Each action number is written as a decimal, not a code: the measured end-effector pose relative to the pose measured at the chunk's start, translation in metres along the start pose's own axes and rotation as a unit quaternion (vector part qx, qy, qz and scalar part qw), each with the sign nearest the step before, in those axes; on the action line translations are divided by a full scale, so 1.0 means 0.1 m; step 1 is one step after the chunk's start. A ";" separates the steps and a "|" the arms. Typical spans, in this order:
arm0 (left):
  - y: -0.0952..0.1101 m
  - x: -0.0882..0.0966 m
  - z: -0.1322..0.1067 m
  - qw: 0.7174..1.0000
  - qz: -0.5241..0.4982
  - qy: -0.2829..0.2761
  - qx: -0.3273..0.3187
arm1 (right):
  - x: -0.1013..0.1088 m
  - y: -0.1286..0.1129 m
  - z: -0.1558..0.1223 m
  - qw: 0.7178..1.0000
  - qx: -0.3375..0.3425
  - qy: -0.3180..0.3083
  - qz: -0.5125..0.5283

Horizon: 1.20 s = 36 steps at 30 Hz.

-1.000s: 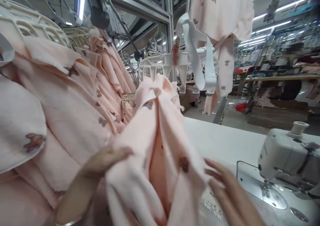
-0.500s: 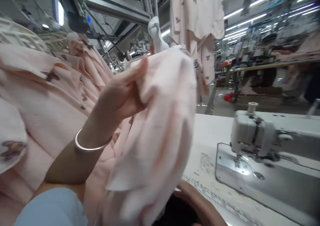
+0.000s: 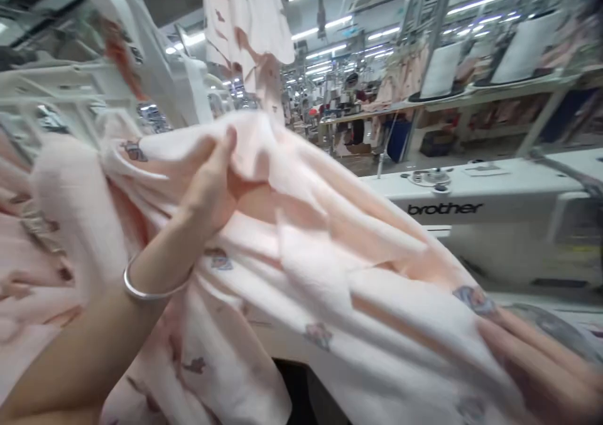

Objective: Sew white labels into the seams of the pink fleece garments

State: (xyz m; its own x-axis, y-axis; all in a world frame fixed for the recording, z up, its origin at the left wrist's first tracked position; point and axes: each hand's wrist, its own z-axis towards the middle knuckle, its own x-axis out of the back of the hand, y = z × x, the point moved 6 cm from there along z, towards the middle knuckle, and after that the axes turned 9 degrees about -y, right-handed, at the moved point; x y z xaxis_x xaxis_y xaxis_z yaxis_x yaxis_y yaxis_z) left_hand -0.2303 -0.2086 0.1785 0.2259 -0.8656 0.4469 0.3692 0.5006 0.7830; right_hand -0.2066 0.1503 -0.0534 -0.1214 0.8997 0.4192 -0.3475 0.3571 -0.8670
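A pale pink garment (image 3: 320, 249) with small printed figures stretches from the upper left down to the lower right. My left hand (image 3: 214, 189), with a silver bangle on the wrist, is closed on its upper edge, thumb on top and the other fingers under the cloth. At the lower right, my right hand (image 3: 541, 356) is blurred and grips the far end of the cloth, which is drawn out between both hands. Close to the left hand is a white hanger (image 3: 191, 92), and some of the cloth hangs just below it.
More pink garments (image 3: 28, 324) hang at the left. Behind the cloth stands a white Brother sewing machine (image 3: 509, 208). White thread cones (image 3: 440, 70) stand on a shelf at the back right. Another pink garment (image 3: 252, 23) hangs overhead.
The view has swung right. The cloth, bunched and hanging before, is now spread out towards the lower right. My right hand has moved from under it to its far end; my left still holds on.
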 end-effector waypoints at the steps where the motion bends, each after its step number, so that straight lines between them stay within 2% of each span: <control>1: -0.24 -0.06 -0.02 0.999 0.020 -0.031 0.030 | 0.07 -0.01 0.10 1.000 -0.013 -0.016 -0.022; 3: -0.69 -0.14 -0.06 0.991 0.080 -0.080 0.078 | 0.10 0.00 0.29 0.994 -0.028 -0.012 -0.107; 6: -1.19 -0.29 -0.27 0.962 0.181 -0.158 0.127 | -0.07 0.02 0.39 0.964 0.013 0.062 -0.257; 8: -1.35 -0.50 -0.55 0.943 0.226 -0.202 0.136 | -0.31 0.00 0.33 0.952 0.073 0.069 -0.290; 12: -1.49 -1.15 -1.07 0.911 0.276 -0.287 0.104 | -0.83 -0.20 0.11 0.932 0.203 -0.012 -0.301; 13: -1.53 -1.32 -1.12 0.878 0.344 -0.325 0.068 | -0.95 -0.24 0.08 0.924 0.221 -0.037 -0.308; 15: -1.67 -1.50 -1.07 0.823 0.441 -0.356 0.041 | -1.14 -0.29 0.06 0.911 0.240 -0.077 -0.327; 17: -1.82 -1.52 -0.86 0.802 0.478 -0.357 0.038 | -1.28 -0.30 0.08 0.899 0.254 -0.088 -0.345; 20: -1.95 -1.35 -0.51 0.806 0.471 -0.355 0.042 | -1.35 -0.26 0.14 0.892 0.269 -0.088 -0.353; 22: -1.95 -1.19 -0.31 0.811 0.473 -0.339 0.050 | -1.32 -0.26 0.15 0.882 0.289 -0.091 -0.361; 25: -1.84 -0.94 -0.03 0.827 0.496 -0.256 0.073 | -1.21 -0.31 0.14 0.854 0.319 -0.071 -0.405; 27: -1.76 -0.88 0.08 0.835 0.507 -0.199 0.081 | -1.18 -0.34 0.13 0.845 0.308 -0.041 -0.435; 29: -1.70 -0.99 0.06 0.842 0.497 -0.200 0.070 | -1.25 -0.36 0.11 0.844 0.301 -0.027 -0.443; 33: -1.78 -1.40 -0.34 0.838 0.435 -0.328 0.031 | -1.64 -0.35 0.03 0.860 0.325 -0.059 -0.389; 34: -1.85 -1.42 -0.45 0.834 0.429 -0.346 0.031 | -1.72 -0.33 0.04 0.864 0.321 -0.067 -0.382; 36: -2.02 -1.31 -0.59 0.825 0.435 -0.357 0.048 | -1.79 -0.29 0.12 0.871 0.295 -0.076 -0.385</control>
State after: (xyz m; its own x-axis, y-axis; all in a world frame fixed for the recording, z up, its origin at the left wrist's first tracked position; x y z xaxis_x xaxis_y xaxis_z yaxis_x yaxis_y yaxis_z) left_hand -0.2813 -0.1959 -0.0639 -0.2337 0.0169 0.9722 0.2673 0.9625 0.0475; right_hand -0.1856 -0.0240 -0.0999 0.2526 0.3906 0.8852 -0.7923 0.6086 -0.0425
